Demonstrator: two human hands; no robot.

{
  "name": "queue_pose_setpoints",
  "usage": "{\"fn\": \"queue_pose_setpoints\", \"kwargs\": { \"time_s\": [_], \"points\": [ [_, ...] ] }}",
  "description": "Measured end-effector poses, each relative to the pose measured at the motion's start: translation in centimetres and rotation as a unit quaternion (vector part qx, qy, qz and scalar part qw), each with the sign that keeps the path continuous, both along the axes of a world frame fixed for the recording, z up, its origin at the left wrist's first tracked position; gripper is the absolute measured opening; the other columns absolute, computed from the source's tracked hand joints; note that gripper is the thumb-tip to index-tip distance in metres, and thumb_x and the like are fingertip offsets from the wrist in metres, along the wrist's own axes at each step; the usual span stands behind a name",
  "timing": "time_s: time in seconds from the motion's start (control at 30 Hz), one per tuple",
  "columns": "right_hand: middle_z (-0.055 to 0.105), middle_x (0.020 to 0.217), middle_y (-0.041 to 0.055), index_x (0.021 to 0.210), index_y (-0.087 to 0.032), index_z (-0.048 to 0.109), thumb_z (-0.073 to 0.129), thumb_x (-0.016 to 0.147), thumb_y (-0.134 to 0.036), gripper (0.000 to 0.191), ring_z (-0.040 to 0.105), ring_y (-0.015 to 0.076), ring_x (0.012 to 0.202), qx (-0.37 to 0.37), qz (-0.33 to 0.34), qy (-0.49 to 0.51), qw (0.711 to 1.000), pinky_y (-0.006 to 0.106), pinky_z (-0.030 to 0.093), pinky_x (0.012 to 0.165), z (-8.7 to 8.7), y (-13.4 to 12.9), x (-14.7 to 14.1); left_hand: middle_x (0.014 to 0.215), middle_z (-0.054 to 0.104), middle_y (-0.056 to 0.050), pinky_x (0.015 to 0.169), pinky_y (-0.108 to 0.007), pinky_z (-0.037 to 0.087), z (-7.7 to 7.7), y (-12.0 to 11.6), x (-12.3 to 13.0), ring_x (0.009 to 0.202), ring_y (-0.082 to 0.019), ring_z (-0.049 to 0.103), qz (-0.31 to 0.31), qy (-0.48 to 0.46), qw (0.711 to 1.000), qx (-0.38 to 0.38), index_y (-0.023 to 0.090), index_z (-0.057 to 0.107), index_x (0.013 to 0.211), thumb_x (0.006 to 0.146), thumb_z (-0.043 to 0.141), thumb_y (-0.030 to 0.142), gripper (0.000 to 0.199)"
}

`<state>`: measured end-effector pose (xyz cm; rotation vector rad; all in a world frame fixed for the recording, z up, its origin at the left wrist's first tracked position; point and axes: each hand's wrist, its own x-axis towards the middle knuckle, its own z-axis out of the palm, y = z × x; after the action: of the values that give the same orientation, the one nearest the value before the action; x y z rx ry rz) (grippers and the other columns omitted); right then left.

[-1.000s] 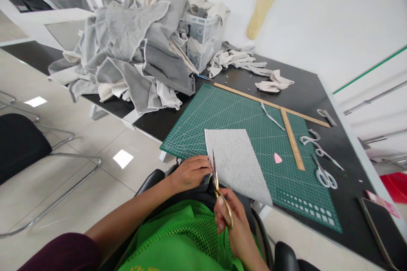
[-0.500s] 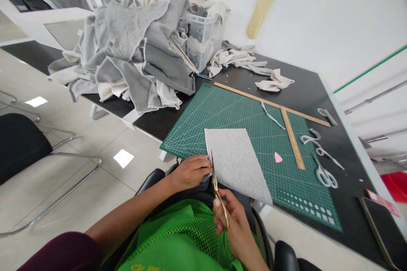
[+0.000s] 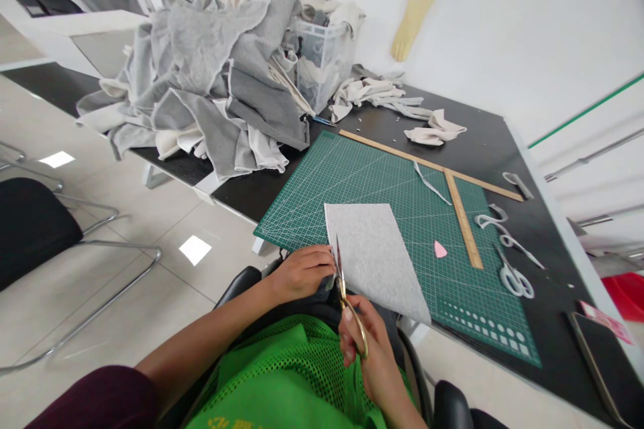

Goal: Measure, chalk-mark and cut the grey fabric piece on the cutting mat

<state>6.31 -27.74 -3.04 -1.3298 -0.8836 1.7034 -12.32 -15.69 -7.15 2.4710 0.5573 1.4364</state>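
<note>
A light grey piece of fabric point(image 3: 375, 255) lies on the green cutting mat point(image 3: 302, 194), its lower part hanging over the table's front edge. My left hand point(image 3: 306, 271) pinches the left edge of the fabric, at a narrow strip along that side. Gold-handled scissors point(image 3: 343, 285) are in my right hand point(image 3: 367, 332), with fingers through the handle loops. Their blades point away from me and lie at the fabric's left edge, right beside my left fingertips. The blades look slightly parted.
Beyond the mat lie a wooden T-shaped ruler point(image 3: 460, 218), pink tailor's chalk point(image 3: 440, 250), white-handled scissors point(image 3: 516, 278) and fabric scraps point(image 3: 435, 129). A large heap of grey cloth point(image 3: 201, 60) stands left of a clear plastic bin point(image 3: 322, 67). A phone point(image 3: 604, 362) rests at the right edge.
The scissors have shifted slightly to the right, and their blades look a little more parted. My left hand and the fabric stay nearly in place.
</note>
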Motion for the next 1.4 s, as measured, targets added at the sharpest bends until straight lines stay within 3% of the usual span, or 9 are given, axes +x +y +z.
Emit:
{"fn": "queue_pose_setpoints", "kwargs": {
  "time_s": [0.83,1.2,1.4],
  "points": [
    [0.041,0.058,-0.0111,0.103,-0.021,0.055,0.068,0.091,-0.058,0.041,0.036,0.0057,0.044,0.029,-0.006,-0.013,0.999,0.017,0.032,0.041,-0.6,0.8,-0.5,0.101,0.073,-0.01,0.104,-0.043,0.058,0.3,0.1,-0.1,0.103,-0.019,0.07,-0.013,-0.012,1.0,-0.005,0.014,0.066,0.103,0.091,0.059,0.004,0.017],
    [0.042,0.059,-0.0107,0.102,-0.021,0.055,0.07,0.089,-0.059,0.042,0.036,0.006,0.045,0.023,-0.006,-0.018,1.0,0.017,0.031,0.041,-0.3,0.7,-0.7,0.101,0.073,-0.01,0.104,-0.043,0.058,0.3,0.0,-0.1,0.103,-0.019,0.069,-0.014,-0.014,1.0,-0.015,0.014,0.066,0.103,0.092,0.058,0.004,0.017],
    [0.043,0.06,-0.0097,0.101,-0.021,0.058,0.071,0.087,-0.063,0.046,0.036,0.0064,0.046,0.015,-0.007,-0.027,0.999,0.017,0.032,0.041,0.7,0.6,-1.1,0.101,0.072,-0.01,0.105,-0.044,0.057,0.2,0.0,-0.3,0.103,-0.019,0.069,-0.015,-0.003,1.0,-0.018,0.015,0.066,0.103,0.093,0.057,0.005,0.017]
  ]
}}
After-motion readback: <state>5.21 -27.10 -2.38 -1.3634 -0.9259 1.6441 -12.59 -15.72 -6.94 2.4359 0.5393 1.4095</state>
